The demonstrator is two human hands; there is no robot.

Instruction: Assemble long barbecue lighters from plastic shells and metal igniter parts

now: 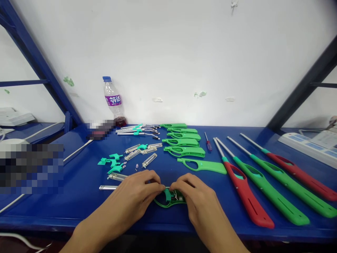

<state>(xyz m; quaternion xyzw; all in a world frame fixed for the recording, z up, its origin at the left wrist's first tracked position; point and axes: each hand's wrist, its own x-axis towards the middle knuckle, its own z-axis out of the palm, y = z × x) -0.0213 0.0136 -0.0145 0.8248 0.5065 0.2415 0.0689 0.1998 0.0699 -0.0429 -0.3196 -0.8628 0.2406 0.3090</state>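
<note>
Both my hands rest on the blue table [79, 189] near its front edge, working on one green lighter handle shell [170, 201]. My left hand [137, 195] has its fingers pinched together at the shell's left end, where a teal trigger piece and a metal tube [107, 187] sticking out to the left meet. My right hand [196, 196] is curled over the shell's right end, fingertips pressing on the small parts inside it.
Several empty green handle shells [184, 151] lie in a row ahead. Clear fuel tubes [149, 160], teal triggers [112, 163] and metal tubes [137, 130] lie at left. Several finished long lighters [265, 186], red and green, lie at right. A small screwdriver [208, 143], a bottle [114, 102] and a power strip [308, 146] stand further back.
</note>
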